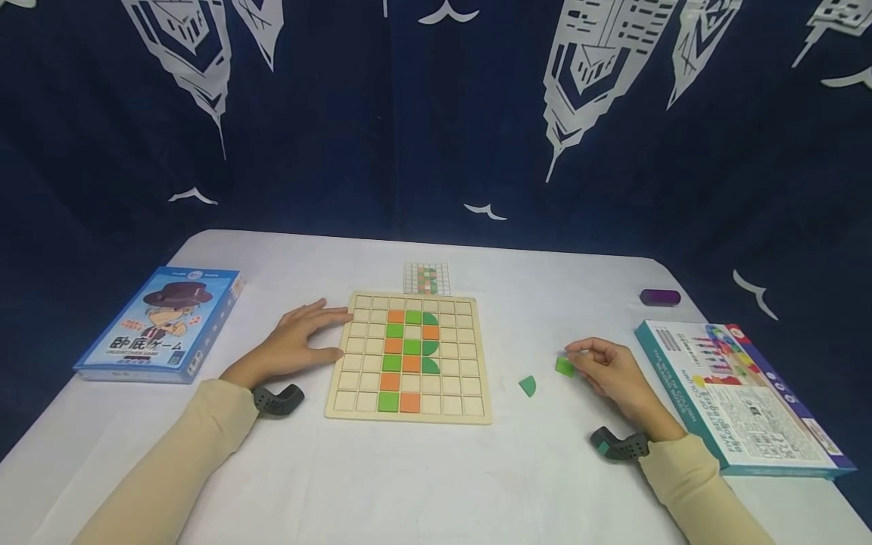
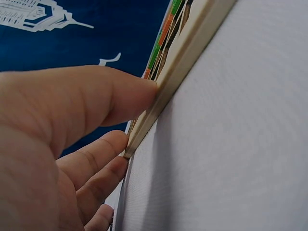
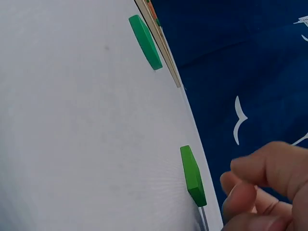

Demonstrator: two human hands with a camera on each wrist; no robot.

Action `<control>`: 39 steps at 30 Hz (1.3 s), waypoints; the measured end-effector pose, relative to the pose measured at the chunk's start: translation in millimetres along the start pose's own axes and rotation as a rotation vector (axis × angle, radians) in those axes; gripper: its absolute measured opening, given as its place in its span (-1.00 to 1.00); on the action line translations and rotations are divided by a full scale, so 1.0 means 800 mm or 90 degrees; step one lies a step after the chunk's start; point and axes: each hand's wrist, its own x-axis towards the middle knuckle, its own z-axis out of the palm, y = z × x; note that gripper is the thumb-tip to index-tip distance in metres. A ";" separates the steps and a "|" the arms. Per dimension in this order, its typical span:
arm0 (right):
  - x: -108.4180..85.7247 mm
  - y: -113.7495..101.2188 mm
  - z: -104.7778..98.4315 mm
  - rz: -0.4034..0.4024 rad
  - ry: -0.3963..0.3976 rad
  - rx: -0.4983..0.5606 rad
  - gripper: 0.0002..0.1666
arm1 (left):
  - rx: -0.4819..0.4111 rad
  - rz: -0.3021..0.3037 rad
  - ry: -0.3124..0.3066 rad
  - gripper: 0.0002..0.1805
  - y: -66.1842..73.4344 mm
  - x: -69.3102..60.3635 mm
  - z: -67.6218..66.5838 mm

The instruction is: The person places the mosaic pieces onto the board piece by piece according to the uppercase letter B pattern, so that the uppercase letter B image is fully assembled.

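A wooden grid board (image 1: 436, 418) lies mid-table, with orange and light green squares and dark green quarter-circles set in its middle columns. My left hand (image 1: 296, 342) rests at the board's left edge; in the left wrist view its thumb (image 2: 130, 98) touches the wooden rim, fingers extended. My right hand (image 1: 609, 375) hovers beside a light green square tile (image 1: 565, 367), fingers loosely bent. A gap shows between those fingers and the tile (image 3: 191, 175) in the right wrist view. A dark green quarter-circle piece (image 1: 527, 386) lies between that tile and the board.
Behind the board lies a small pattern card (image 1: 427, 279). A blue game box (image 1: 160, 325) stands at the left, and a teal and purple box (image 1: 742, 397) at the right near my right forearm. A purple capsule-shaped object (image 1: 660, 297) lies at the back right.
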 end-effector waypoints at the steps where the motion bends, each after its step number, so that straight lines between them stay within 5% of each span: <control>1: 0.000 0.000 0.001 0.009 0.008 -0.014 -0.60 | 0.001 0.000 0.000 -0.27 0.000 0.000 0.000; 9: -0.001 -0.002 0.000 0.047 -0.007 -0.118 -0.63 | 0.000 0.000 0.001 -0.27 0.000 -0.001 -0.001; 15: -0.003 -0.005 -0.005 0.037 -0.059 -0.132 -0.55 | 0.003 0.002 0.002 -0.27 0.000 -0.001 -0.001; 22: -0.003 -0.004 -0.004 0.033 -0.052 -0.144 -0.59 | 0.005 0.012 0.004 -0.27 0.000 -0.001 -0.001; 39: -0.003 -0.012 0.008 -0.085 -0.034 -0.123 -0.65 | 0.000 0.012 0.006 -0.27 0.001 -0.001 -0.002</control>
